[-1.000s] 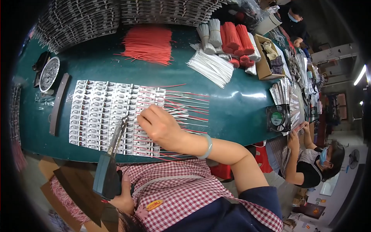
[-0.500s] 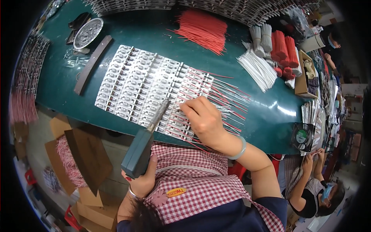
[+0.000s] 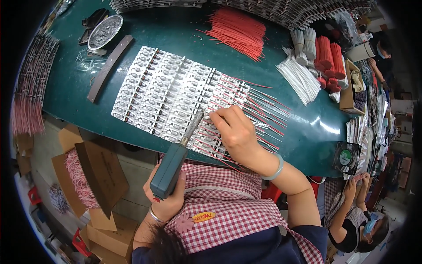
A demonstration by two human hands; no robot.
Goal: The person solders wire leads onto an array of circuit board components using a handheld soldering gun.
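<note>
Counter: dark green and glossy [image 3: 307, 143], running across the view above the person's red-and-white checked apron [image 3: 228, 220].
Left hand [image 3: 170, 207]: fingers wrapped around the grip of a teal soldering gun [image 3: 169, 171], whose metal nose crosses the counter's front edge and slants over the boards.
Right hand [image 3: 239, 136]: above the boards, thumb and forefinger tips close together just beside the gun's nose; I cannot tell whether a wire is clamped between them.
Circuit boards [image 3: 162, 92]: a white panel in rows, lying flat near the middle of the front edge.
Red and white wires [image 3: 268, 112]: spread over the panel's right part, loose ends pointing toward the counter's right end.
Brown bar [image 3: 110, 68]: left of the panel.
Metal bowl [image 3: 105, 33]: toward the far left corner.
Loose red wires [image 3: 237, 33]: a heap near the far edge.
Loose white wires [image 3: 301, 79]: right of that heap, beside tied red bundles [image 3: 324, 53].
Stacked boards [image 3: 303, 13]: along the far edge.
</note>
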